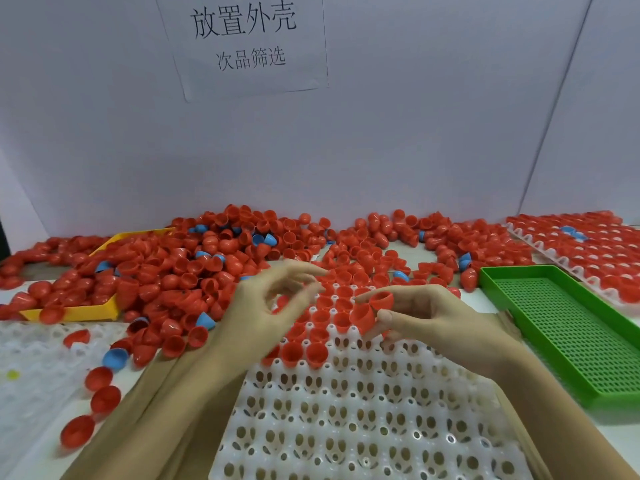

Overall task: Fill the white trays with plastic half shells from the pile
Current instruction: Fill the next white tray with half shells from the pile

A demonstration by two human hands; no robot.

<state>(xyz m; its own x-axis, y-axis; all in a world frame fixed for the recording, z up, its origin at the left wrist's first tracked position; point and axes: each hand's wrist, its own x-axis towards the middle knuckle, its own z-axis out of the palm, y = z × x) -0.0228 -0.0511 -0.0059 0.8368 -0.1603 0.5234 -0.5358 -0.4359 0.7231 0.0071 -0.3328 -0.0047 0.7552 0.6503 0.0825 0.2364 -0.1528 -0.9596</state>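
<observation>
White tray [363, 420] nearest, far rows w/ red shells, rest bare. R hand [436, 323] fingers pinch two red half shells [369, 311] above it. L hand [266, 306] blurred, fingers loosely curled, holding nothing. Pile [207, 265] across bench behind.

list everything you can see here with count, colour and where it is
half shells in pile: too many to count, red with some blue, far side of table
white tray: one, centre front, far rows filled with red shells
filled tray: one, white, red shells plus two blue, far right
clear tray: one, translucent white, front left
green tray: one, perforated, right
yellow tray: one, left, under the pile
paper sign: one, white, on wall
left hand: fingers loosely curled, holds nothing
right hand: holds two red shells
</observation>
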